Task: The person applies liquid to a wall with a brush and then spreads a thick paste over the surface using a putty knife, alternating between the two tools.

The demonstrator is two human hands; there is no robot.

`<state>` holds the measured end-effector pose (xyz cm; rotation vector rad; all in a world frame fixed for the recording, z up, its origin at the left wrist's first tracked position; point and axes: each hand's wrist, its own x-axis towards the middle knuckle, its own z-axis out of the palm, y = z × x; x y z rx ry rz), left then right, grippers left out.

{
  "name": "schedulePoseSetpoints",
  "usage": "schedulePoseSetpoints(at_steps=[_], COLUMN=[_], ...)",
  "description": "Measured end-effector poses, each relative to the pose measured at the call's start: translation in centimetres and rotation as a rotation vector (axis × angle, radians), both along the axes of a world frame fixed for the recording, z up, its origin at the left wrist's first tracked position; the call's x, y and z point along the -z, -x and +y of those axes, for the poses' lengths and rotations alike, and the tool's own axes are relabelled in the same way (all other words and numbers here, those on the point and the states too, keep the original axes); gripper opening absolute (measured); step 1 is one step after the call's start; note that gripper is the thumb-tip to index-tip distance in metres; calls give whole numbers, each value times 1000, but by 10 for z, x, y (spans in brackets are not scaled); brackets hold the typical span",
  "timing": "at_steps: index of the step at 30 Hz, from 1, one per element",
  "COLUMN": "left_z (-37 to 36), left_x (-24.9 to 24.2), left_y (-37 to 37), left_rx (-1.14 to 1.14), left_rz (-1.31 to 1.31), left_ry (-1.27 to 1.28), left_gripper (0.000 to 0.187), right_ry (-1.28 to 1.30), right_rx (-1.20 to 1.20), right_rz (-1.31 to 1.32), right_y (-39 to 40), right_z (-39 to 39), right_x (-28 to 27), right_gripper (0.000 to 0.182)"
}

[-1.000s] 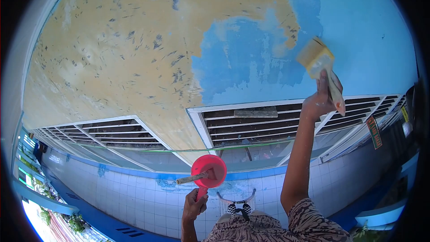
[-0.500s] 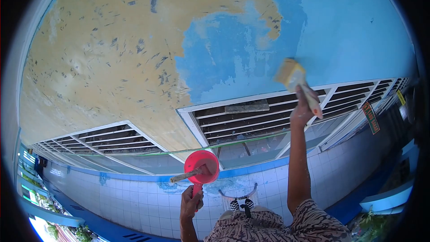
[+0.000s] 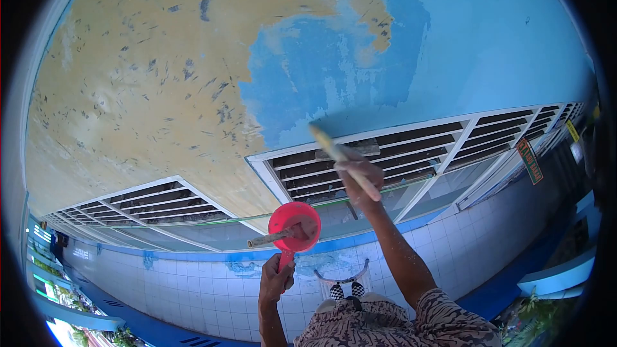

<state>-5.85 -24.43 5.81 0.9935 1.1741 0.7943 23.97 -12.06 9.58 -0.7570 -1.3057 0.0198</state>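
Observation:
My left hand (image 3: 276,279) is closed around the handle of a red plastic dipper (image 3: 313,220), held low in front of my body. Inside the dipper lies a tool with a worn, round handle (image 3: 267,239) that sticks out over the rim; its other end is partly hidden. My right hand (image 3: 361,178), blurred by motion, grips the handle of a flat paintbrush (image 3: 329,146). The brush's tip is at the blue strip of wall (image 3: 295,130) just above the window frame; whether it touches cannot be told.
Light blue covers the right of the wall (image 3: 495,45), bare tan plaster (image 3: 141,96) the left. Slatted vents (image 3: 411,148) with white frames run below. Beneath my checkered shoes (image 3: 337,292) is a white stand (image 3: 321,275), over a tiled floor (image 3: 199,283). A sign (image 3: 530,162) juts out right.
My right hand has swept the paintbrush left and slightly down along the wall above the window frame. My left hand and the dipper have shifted slightly right and up in view.

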Motion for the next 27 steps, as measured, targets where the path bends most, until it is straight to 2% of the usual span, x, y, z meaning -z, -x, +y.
schedulePoseSetpoints(at_steps=[3,5,7,9,11,13,15,16,18,19,20,21,22,24,25,27], left_z=[6,8,12,15,21,26,35,39,41,41,41,42,41,39,39,38], left_x=[-16,-28,-40,-53,-68,-82,-90,-93,-104,-109,-110,-112,-111,-110,-110,-108], left_y=[-1,1,2,2,-1,-2,0,3,5,7,9,13,18,21,20,14], left_rx=[2,-6,-14,-11,-11,-5,-3,-2,1,2,11,13,22,36,36,34], left_rz=[9,0,5,13,40,62,83,62,63,68,70,62,38,17,16,55], left_ry=[-39,-65,-76,-83,-108,-133,-168,-162,-173,-182,-196,-207,-207,-209,-215,-194], left_gripper=[20,22,23,24,25,25,25,26,26,26,27,27,27,27,27,27], right_ry=[18,-180,-205,-190,-165,-207,-118,-121,-165,-177,-218,-279,-348,-575,-581,-703], right_rx=[356,411,717,797,763,496,213,219,-146,135,229,175,352,490,490,831], right_rz=[235,439,445,368,58,-30,-121,-123,178,14,29,295,204,269,269,-25], right_y=[-73,-112,-137,-133,-95,-37,-5,-5,-12,-33,-62,-100,-117,-135,-137,-138], right_z=[1,-3,-8,-7,6,8,3,5,19,11,20,21,15,15,19,27], right_x=[-2,-21,-27,-26,-33,-42,-47,-51,-66,-97,-103,-142,-168,-211,-226,-247], right_gripper=[9,10,12,11,13,16,17,17,18,16,15,18,19,19,19,24])
